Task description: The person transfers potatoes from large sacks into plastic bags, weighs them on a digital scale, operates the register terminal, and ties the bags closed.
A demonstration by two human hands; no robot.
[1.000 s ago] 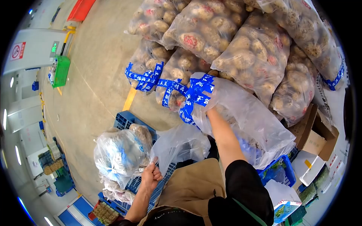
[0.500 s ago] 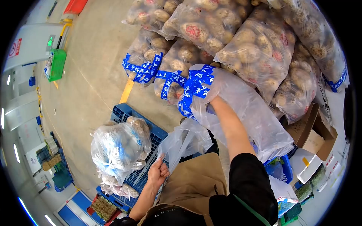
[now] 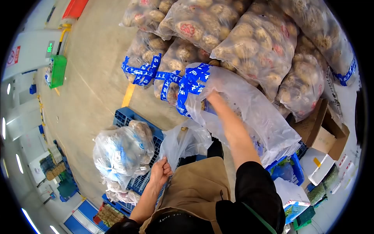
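My left hand (image 3: 161, 171) is closed, pinching the edge of a thin clear plastic bag (image 3: 175, 146) in front of my apron. A small brownish patch shows near this bag's top; I cannot make out what it is. My right hand (image 3: 212, 97) reaches into the mouth of a large clear sack (image 3: 257, 113) with blue printed tape round its opening. Its fingers are hidden in there, so what they hold does not show. Beyond it, tied sacks of potatoes (image 3: 245, 45) are piled up, some with the same blue tape.
Filled plastic bags (image 3: 120, 154) rest on a blue plastic pallet (image 3: 134, 117) at left. To the right are an open cardboard box (image 3: 325, 132), a blue crate (image 3: 298, 173) and a white box (image 3: 288, 195). A green bin (image 3: 58, 70) stands across the floor.
The view has shifted slightly. My right hand remains in the large sack, and a brownish patch now shows at the thin bag. My left hand keeps its grip.
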